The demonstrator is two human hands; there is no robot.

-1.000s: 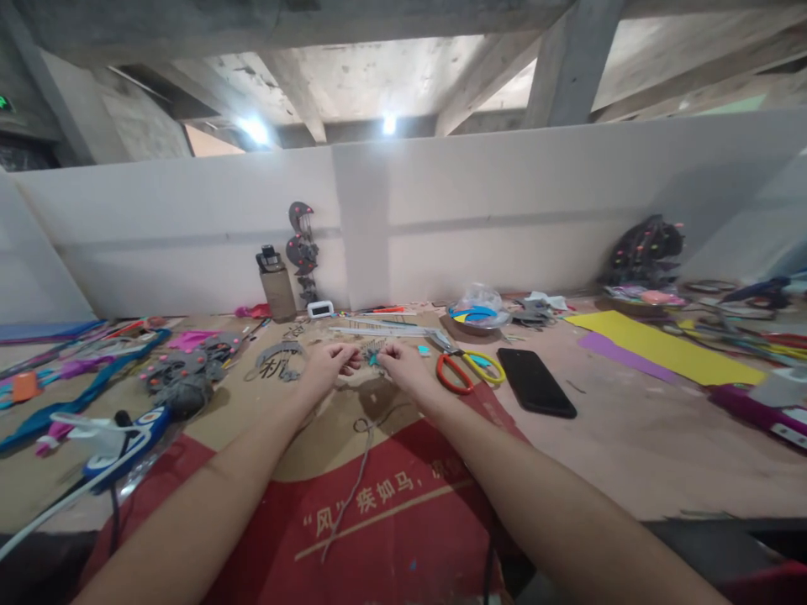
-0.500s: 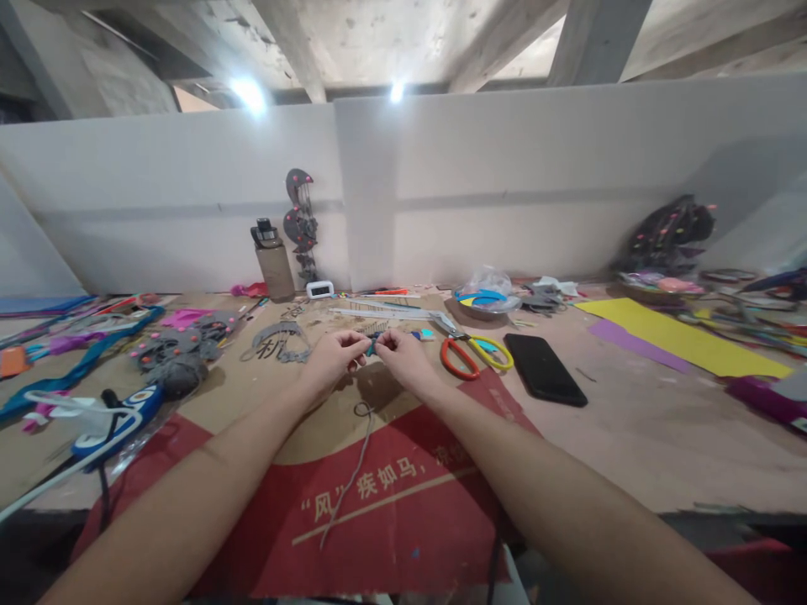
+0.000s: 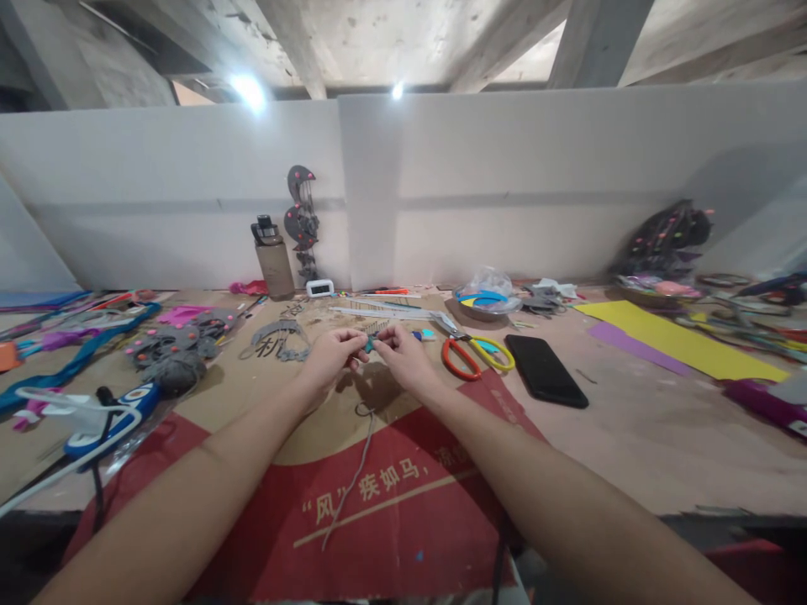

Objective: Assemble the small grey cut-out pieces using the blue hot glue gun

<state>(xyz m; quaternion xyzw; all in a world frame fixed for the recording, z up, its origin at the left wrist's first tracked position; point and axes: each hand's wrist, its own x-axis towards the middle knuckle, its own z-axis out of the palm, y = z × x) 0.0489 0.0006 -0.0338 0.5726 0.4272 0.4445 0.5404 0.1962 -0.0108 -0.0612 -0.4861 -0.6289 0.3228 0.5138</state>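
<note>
Both my hands meet above the cardboard sheet (image 3: 265, 403) at the middle of the table. My left hand (image 3: 331, 360) and my right hand (image 3: 403, 357) each pinch a small teal piece (image 3: 369, 343) held between their fingertips, fingers closed. A grey cord (image 3: 353, 470) lies on the cardboard below the hands and trails toward me; whether it joins the teal piece I cannot tell. Orange and yellow scissors (image 3: 474, 355) lie just right of my right hand. A black phone (image 3: 545, 370) lies beyond them.
A bottle (image 3: 272, 262) and a grey ornament (image 3: 301, 220) stand against the white partition. Grey foam cut-outs (image 3: 170, 349) and a blue glue gun (image 3: 104, 416) lie at left. A bowl of scraps (image 3: 485, 301) and yellow foam sheet (image 3: 677, 340) sit at right.
My hands have lifted slightly off the cardboard and drawn closer together around the teal piece. The view has tilted down a little.
</note>
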